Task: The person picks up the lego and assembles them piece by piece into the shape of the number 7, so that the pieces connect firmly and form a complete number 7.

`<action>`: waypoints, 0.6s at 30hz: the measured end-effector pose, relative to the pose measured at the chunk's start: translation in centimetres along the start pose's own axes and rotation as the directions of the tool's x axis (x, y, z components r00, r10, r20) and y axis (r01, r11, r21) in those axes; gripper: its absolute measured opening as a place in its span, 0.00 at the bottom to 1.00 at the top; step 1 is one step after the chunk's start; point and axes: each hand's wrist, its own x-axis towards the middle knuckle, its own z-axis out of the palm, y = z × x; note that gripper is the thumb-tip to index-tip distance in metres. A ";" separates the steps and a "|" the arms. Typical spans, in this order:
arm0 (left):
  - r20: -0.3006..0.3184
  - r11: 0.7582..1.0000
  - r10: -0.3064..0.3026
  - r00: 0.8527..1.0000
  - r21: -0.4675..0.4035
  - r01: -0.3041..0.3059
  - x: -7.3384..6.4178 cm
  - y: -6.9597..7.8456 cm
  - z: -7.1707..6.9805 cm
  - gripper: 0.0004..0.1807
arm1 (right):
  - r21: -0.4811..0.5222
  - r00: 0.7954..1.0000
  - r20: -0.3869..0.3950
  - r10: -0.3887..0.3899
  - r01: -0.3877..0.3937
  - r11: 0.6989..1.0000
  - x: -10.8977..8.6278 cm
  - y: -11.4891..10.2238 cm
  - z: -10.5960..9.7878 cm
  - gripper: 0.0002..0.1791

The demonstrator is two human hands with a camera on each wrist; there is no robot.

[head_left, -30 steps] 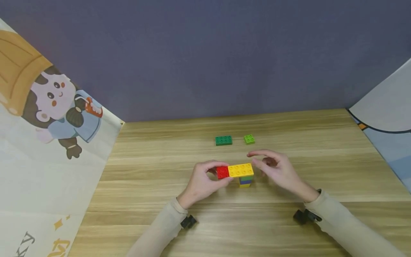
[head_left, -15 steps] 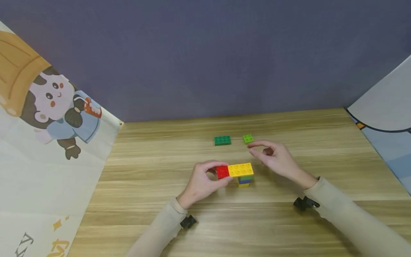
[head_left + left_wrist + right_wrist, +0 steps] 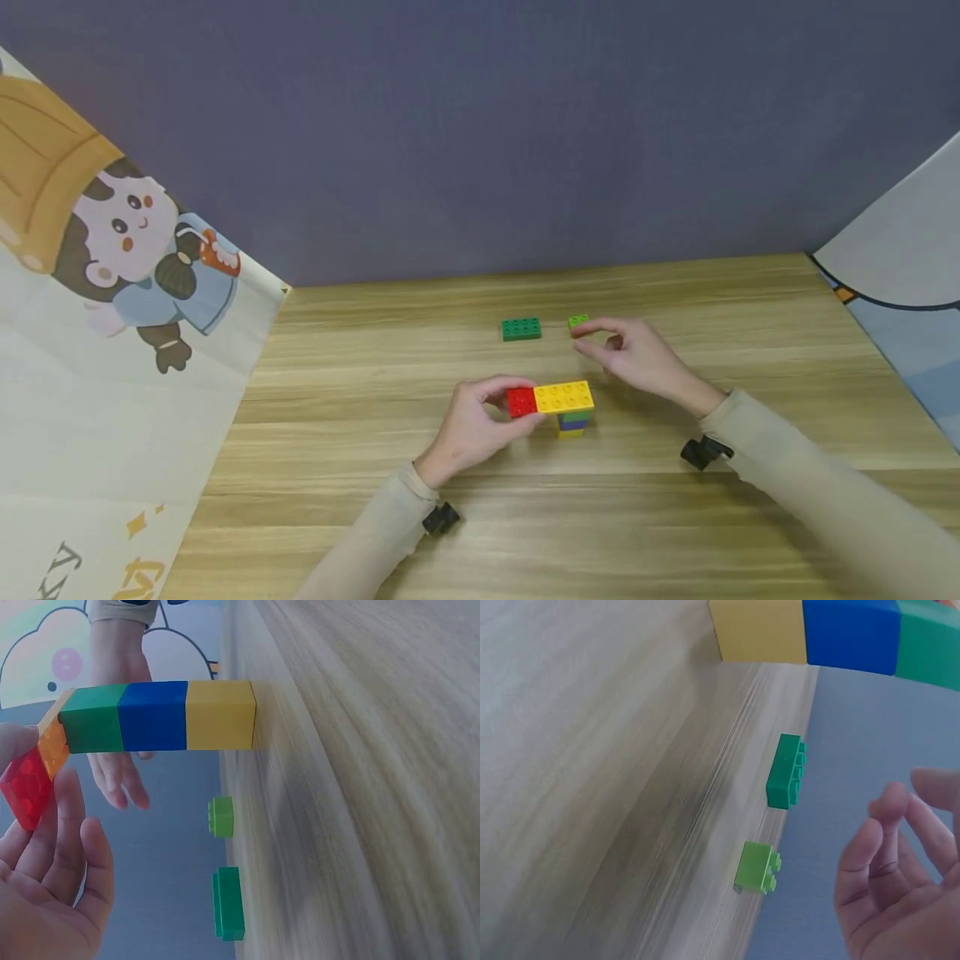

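Desk (image 3: 360,358) is carrying likely light, stiff lime brick (image 3: 752,868), sides best for gripping, left hand (image 3: 477,427) pinching red brick (image 3: 521,402), right hand (image 3: 637,357) hovering empty, narrow.

Red brick (image 3: 522,402), yellow brick (image 3: 564,397), lime brick (image 3: 753,868), darker green brick (image 3: 521,330), tan wood-streaked table (image 3: 360,358), slate-blue backdrop (image 3: 525,150)

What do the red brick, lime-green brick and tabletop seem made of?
Red brick: probably moulded plastic, fairly shiny; its studded top catches small highlights. Lime-green brick: also likely plastic, smooth, evenly coloured, crisply edged. Tabletop: wood or wood-look laminate, soft sheen; streaked grain shows, but not which.
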 end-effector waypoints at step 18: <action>0.004 1.000 0.010 1.000 -0.017 -0.010 0.1 0.0 -0.2 0.19 | -0.121 0.999 0.047 -0.007 0.013 0.993 3.4 0.2 0.6 0.21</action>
